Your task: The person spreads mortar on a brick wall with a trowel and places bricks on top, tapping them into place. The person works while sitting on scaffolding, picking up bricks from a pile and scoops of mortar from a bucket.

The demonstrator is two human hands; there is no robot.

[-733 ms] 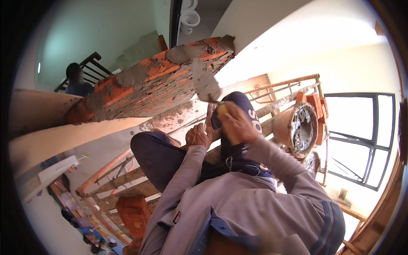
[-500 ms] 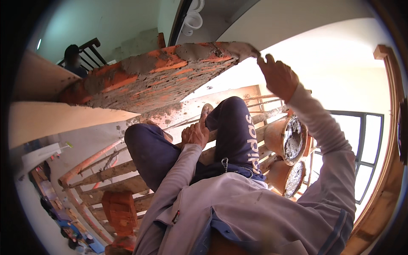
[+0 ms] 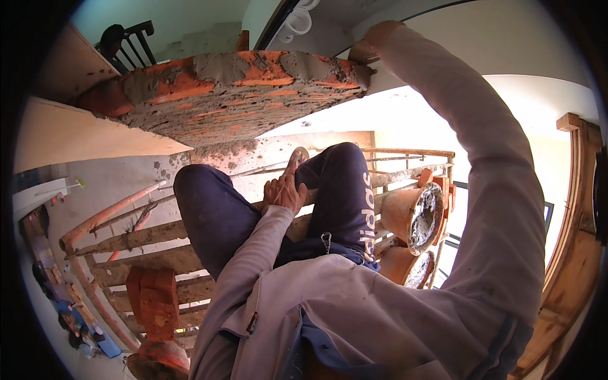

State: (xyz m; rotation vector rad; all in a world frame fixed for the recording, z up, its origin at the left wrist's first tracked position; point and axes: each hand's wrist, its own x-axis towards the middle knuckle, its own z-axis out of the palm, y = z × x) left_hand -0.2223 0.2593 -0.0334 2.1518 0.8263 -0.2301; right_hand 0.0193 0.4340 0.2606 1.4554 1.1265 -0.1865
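A brick wall [image 3: 253, 107] of orange bricks, smeared with grey mortar [image 3: 218, 68], rises in front of me. At its right end, my right hand [image 3: 384, 35] is raised and bent toward the top course. A flat brownish shape shows beside its fingers, but I cannot make out what the closed hand holds. My left hand [image 3: 284, 194] rests low between my knees, by my foot [image 3: 296, 159], its fingers loosely extended with nothing visible in them.
Two mortar-caked buckets [image 3: 415, 218] stand right of my legs. Red bricks [image 3: 152, 301] are stacked at lower left on the scaffold planks [image 3: 136, 269], with gaps between them. Poles [image 3: 114, 215] edge the platform. Beyond the wall is another person [image 3: 111, 42] by a dark railing.
My right hand has risen and moved toward the far side of the wall's right end. My view has shifted somewhat. The left hand stays resting between the knees.
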